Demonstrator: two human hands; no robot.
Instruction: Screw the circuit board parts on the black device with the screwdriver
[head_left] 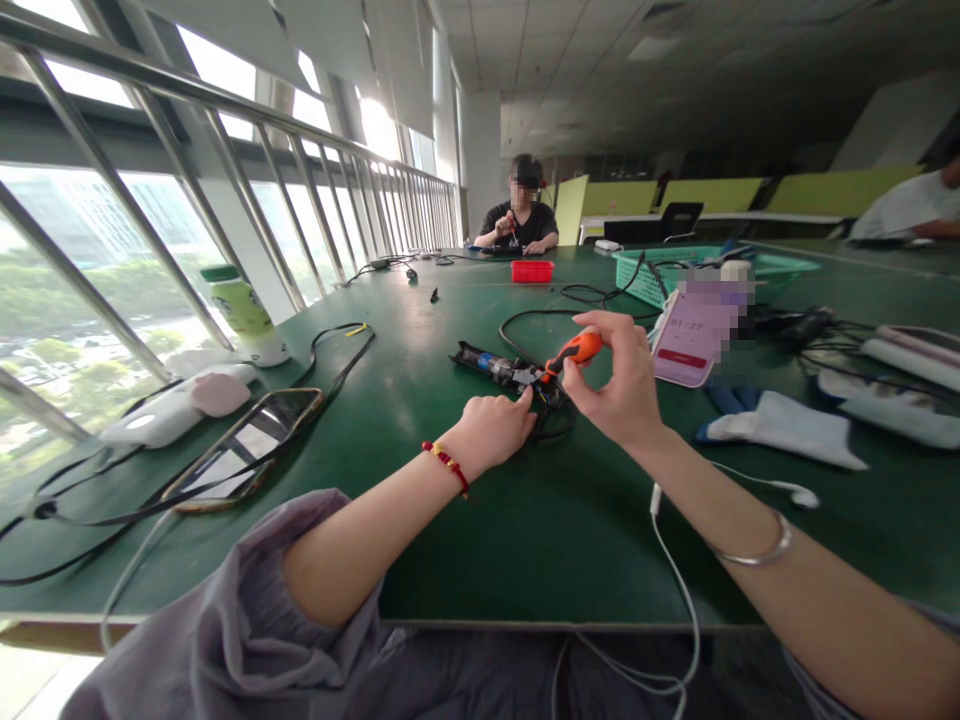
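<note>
On the green table lies an opened black corded device [491,367], long and narrow, with a blue part and thin loose wires at its near end. My left hand [491,428] grips that wired end, fingers bent against it; the exact hold is partly hidden. Between the thumb and fingers of my right hand [619,385] is the handle of an orange-and-black screwdriver [581,348]. Its front end points down and left to the wired end, near my left fingertips. Whether the tip touches a screw is too small to tell.
A phone [244,450] with a black strap and a green bottle [244,315] are at left. To the right are a propped pink phone [690,335], gloves [795,428] and a green basket [637,278]. A red tray [532,271] stands ahead, before a seated person [521,220].
</note>
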